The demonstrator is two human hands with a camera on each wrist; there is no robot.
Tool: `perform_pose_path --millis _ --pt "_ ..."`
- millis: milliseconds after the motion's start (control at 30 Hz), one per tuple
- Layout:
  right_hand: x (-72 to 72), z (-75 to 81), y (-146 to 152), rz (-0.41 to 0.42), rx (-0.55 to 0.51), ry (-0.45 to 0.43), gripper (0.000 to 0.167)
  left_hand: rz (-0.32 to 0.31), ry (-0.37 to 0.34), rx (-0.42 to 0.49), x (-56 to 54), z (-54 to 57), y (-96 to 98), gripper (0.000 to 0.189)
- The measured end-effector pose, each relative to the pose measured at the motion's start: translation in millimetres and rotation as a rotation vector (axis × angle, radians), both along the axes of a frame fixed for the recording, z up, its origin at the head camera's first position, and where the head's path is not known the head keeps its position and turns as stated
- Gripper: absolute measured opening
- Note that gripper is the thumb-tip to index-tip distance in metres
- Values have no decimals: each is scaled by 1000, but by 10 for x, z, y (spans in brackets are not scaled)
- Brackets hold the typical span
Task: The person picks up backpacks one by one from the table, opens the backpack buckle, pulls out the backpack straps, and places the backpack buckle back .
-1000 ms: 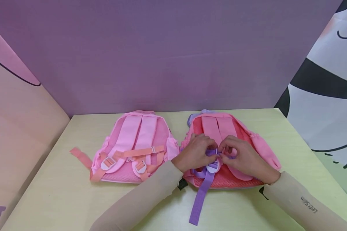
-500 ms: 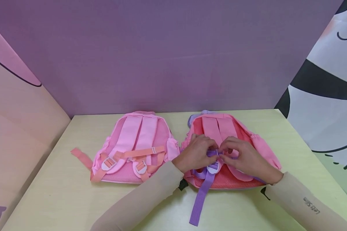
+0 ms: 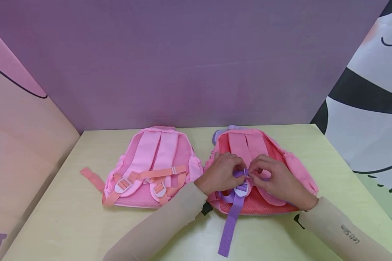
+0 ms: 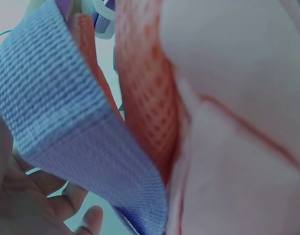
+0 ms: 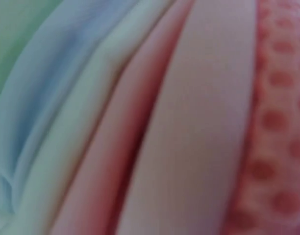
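Observation:
In the head view, a coral-pink backpack (image 3: 253, 139) lies back side up at the right of the table. My left hand (image 3: 221, 172) pinches its purple strap (image 3: 228, 232) near a small slider (image 3: 245, 172). From the other side, my right hand (image 3: 276, 179) pinches the same strap with thumb and fingertips, which hide the exact grip. A white buckle (image 3: 241, 189) sits just below the fingertips, and the strap's long tail hangs toward the table's front. Up close in the left wrist view, the purple webbing (image 4: 66, 93) crosses coral mesh (image 4: 145, 78). Only pink fabric (image 5: 184, 122) and mesh fill the right wrist view.
A lighter pink backpack (image 3: 147, 152) with orange straps (image 3: 163, 172) lies on the left, its side close against the coral one. The pale wooden table (image 3: 62, 221) meets a purple panel (image 3: 196, 65) behind, with printed panels at both sides.
Both hands stay at the slider, with only slight finger movement. The loose tail of the purple strap has swung a little to the right.

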State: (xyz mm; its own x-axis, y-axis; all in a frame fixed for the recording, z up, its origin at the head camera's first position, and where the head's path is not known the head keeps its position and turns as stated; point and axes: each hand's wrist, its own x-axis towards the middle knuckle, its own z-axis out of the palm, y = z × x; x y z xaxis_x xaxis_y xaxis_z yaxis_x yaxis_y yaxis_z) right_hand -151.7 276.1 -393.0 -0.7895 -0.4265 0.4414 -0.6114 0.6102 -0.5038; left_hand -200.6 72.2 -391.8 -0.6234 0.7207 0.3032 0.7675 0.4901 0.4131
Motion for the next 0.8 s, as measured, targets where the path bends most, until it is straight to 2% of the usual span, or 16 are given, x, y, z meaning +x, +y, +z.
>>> perform_pose_path --millis 233,433,800 --pt "-11 8 -13 -1 5 -26 32 -5 -14 -23 0 2 -9 26" --pt "-12 16 -49 -5 23 -31 29 -2 5 -49 -3 -12 -5 27" --pt "15 9 -54 -40 15 0 29 -5 7 -13 -7 -14 -5 24"
